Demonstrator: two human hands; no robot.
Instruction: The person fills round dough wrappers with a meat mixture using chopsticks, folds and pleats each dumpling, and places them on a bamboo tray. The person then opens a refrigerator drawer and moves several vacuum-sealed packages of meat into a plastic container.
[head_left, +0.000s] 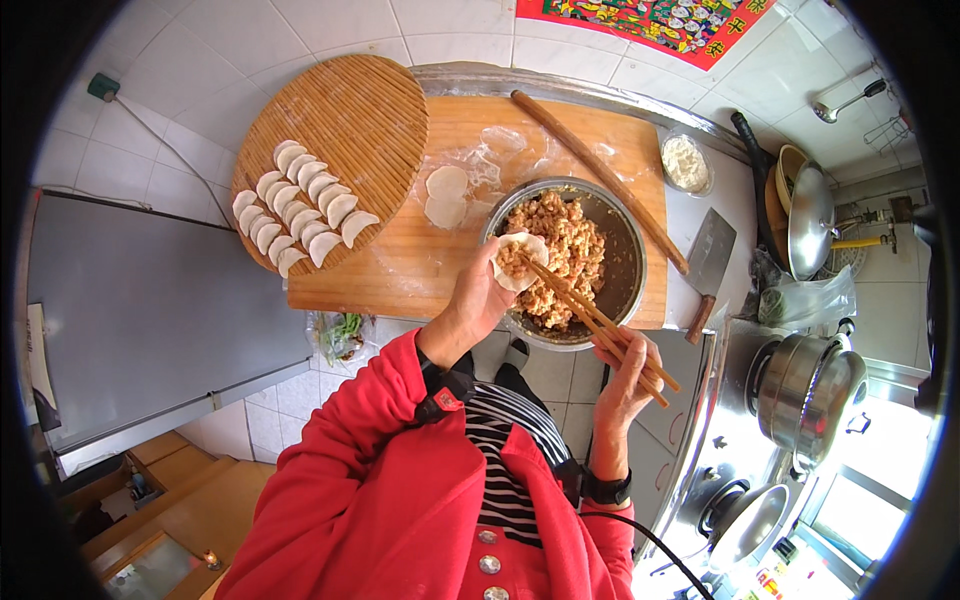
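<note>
My left hand (474, 294) holds a round dumpling wrapper (538, 246) above the left rim of a steel mixing bowl (630, 289). Minced filling (513, 260) lies in the middle of that wrapper. In my right hand (628, 373) is a pair of wooden chopsticks (592, 315), their tips touching the filling. The bowl contains a mound of minced meat filling (566, 232). Two flat wrappers (447, 196) lie slightly overlapped on the floured wooden board (375, 289). Rows of folded dumplings (300, 214) rest on a round slatted tray (360, 105) at the left.
A rolling pin (592, 169) slants across the board behind the bowl. To the right are a bowl of flour (685, 163), a cleaver (711, 259) and a lidded steel pot (799, 397) on the stove. A bag of greens (341, 334) sits below the board's front edge.
</note>
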